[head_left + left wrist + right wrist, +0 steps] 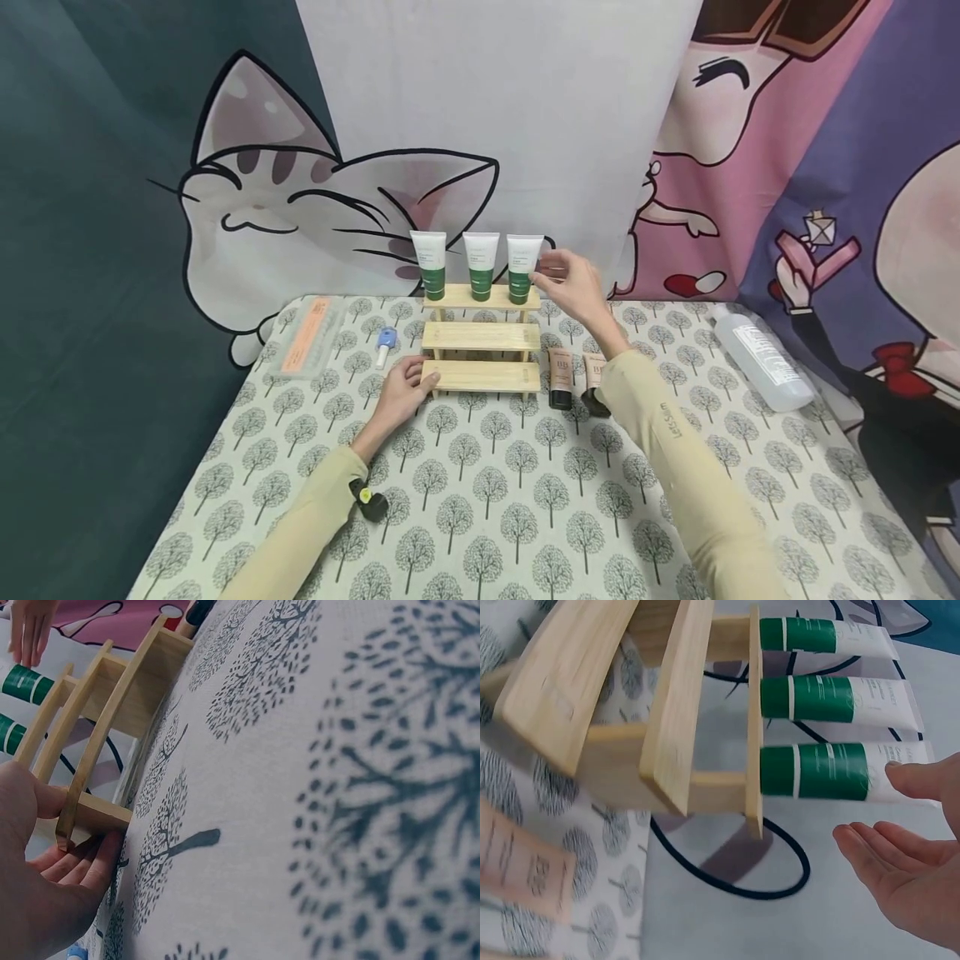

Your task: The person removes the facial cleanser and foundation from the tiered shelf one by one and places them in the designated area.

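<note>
A three-step wooden display rack (pixel 480 336) stands on the tree-print tablecloth. On its top step stand three white-and-green squeeze tubes in a row: a left tube (pixel 430 265), a middle tube (pixel 481 265) and a right tube (pixel 522 268), each with its green cap down. My left hand (pixel 402 390) grips the left end of the lowest step, thumb on top and fingers beneath, as the left wrist view shows. Beside the right tube is my right hand (pixel 573 285), fingers apart and not curled round it; in the right wrist view the thumb (pixel 915 780) overlaps the tube's white end.
Right of the rack lie two beige BB cream tubes, one (pixel 560 377) in full view and another (pixel 593 371) partly behind my sleeve. A clear bottle (pixel 761 358) lies farther right. To the left are a small blue-and-white bottle (pixel 386 343) and a clear plastic case (pixel 300 350).
</note>
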`<state>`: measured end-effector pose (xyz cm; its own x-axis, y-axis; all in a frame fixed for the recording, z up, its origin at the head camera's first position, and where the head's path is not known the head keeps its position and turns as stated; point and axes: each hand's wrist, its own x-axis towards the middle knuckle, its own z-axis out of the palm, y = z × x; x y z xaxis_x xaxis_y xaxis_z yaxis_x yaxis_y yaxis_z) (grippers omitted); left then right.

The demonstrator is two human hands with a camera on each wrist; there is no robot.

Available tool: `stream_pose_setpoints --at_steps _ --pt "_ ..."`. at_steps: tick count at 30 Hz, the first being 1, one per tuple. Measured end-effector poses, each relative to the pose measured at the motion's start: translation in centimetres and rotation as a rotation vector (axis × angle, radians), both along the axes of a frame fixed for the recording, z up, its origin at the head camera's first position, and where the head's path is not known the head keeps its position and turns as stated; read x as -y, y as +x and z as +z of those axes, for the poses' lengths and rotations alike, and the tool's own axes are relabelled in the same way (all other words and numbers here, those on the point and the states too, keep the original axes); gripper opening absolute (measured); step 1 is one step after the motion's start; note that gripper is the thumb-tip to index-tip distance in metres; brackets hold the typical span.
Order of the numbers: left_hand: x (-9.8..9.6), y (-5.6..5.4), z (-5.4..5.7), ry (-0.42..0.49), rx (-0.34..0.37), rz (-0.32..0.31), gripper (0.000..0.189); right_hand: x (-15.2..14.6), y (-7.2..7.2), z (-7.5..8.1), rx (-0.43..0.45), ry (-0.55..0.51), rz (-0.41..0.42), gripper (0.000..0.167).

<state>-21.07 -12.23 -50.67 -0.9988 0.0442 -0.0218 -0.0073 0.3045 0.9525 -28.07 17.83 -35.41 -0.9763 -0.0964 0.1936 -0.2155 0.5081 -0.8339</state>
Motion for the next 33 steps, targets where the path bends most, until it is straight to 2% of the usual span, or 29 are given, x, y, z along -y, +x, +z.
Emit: stream_pose_setpoints --at_steps 8,16,26,33 --pt "0.0 0.0 0.0 -0.003 0.005 0.01 0.053 1.8 -0.9 -1.1 -0.005 -0.022 -0.026 0.045" --pt "0.0 -0.1 -0.2 -0.005 0.005 0.012 0.053 1.9 -1.4 -2.1 -0.032 -0.054 -0.061 0.037" --pt "0.0 0.0 0.1 -0.018 0.009 0.005 0.053 -0.2 -1.9 -2.9 -0.055 -0.142 -0.144 0.038" --pt "0.0 -0.1 0.0 -0.016 0.008 0.007 0.053 -2.2 -2.4 -3.7 -0.047 -0.11 -0.218 0.037"
